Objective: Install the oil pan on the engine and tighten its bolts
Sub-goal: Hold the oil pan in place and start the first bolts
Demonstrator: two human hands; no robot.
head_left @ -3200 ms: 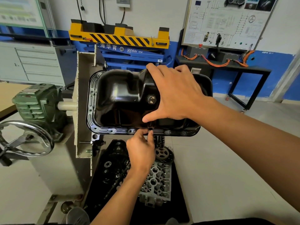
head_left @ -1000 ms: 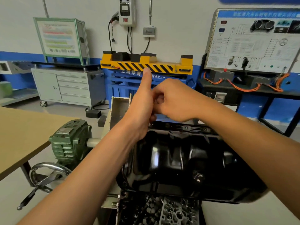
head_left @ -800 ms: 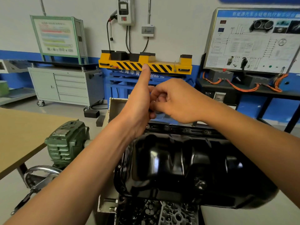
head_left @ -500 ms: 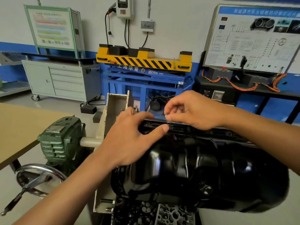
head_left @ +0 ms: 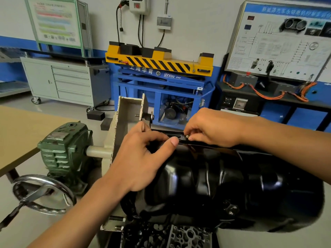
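Observation:
The glossy black oil pan [head_left: 223, 179] sits against the engine on the stand, bulging toward me. My left hand [head_left: 141, 158] rests on the pan's upper left, thumb stretched along its far top flange and fingers curled over the edge. My right hand [head_left: 209, 129] pinches a small bolt [head_left: 187, 136] between thumb and fingertips at the far top flange. The engine block [head_left: 179, 237] shows only below the pan.
The green gearbox [head_left: 64, 151] and steel handwheel [head_left: 43, 194] of the engine stand are at the left, with its cream bracket [head_left: 125, 111] behind my left hand. A wooden table [head_left: 23, 133] lies further left. A yellow-and-blue lift [head_left: 161, 68] stands behind.
Both hands came down from in front of the lift to the pan's far top flange. My left hand settled onto the pan and my right brought the bolt to the flange.

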